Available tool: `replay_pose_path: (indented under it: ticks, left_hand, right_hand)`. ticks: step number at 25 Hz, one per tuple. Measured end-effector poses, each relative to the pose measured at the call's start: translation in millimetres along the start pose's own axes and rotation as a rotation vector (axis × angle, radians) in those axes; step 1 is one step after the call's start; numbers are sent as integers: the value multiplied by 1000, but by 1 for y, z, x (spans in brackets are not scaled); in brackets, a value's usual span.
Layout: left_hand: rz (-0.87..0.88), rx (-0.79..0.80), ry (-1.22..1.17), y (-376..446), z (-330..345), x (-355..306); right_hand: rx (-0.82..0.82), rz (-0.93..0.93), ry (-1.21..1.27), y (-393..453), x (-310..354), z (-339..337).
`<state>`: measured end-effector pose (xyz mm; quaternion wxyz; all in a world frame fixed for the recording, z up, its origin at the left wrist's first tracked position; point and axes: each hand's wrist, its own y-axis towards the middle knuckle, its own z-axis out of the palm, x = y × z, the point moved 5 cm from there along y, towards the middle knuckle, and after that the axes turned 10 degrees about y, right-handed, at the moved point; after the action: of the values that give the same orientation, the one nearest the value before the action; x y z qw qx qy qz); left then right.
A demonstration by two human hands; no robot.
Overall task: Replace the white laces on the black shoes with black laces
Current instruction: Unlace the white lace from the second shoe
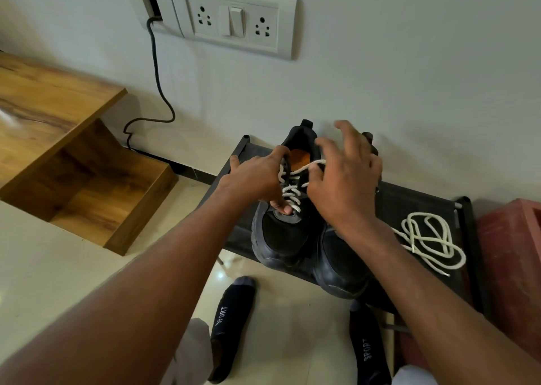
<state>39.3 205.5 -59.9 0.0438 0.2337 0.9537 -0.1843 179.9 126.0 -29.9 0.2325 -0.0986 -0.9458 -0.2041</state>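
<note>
Two black shoes stand side by side on a black shoe rack (415, 206), toes toward me. The left shoe (281, 235) still carries a white lace (289, 192) through its eyelets. My left hand (254, 176) grips that shoe at its left side, thumb pressing near the lowest eyelets. My right hand (342, 179) pinches a strand of the white lace near the top eyelets, its other fingers spread. The right shoe (342, 267) is mostly hidden under my right wrist. A loose white lace (430, 241) lies coiled on the rack to the right. No black lace is in view.
A wooden shelf unit (73, 150) stands at the left. A black cable (155, 71) hangs from a wall socket plate (231, 21). A red box (512, 267) sits at the right of the rack. My feet in dark socks (231, 326) stand on the tiled floor.
</note>
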Motion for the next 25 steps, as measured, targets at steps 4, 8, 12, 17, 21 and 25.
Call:
replay_pose_path:
  ticks: [4, 8, 12, 17, 21, 25]
  left_hand:
    - [2, 2, 9, 0, -1, -2]
    - [-34, -7, -41, 1, 6, 3]
    - [-27, -14, -87, 3, 8, 6]
    - [-23, 22, -52, 6, 6, 5]
    - [5, -28, 37, 4, -2, -4]
    - [-36, -42, 23, 3, 0, 3]
  right_hand:
    - [263, -77, -42, 1, 14, 35]
    - [59, 56, 115, 8, 11, 27]
    - [-364, 228, 348, 7, 2, -19]
    - [-117, 115, 35, 2, -3, -16]
    - [244, -21, -3, 4, 16, 27]
    - [151, 79, 91, 8, 13, 35]
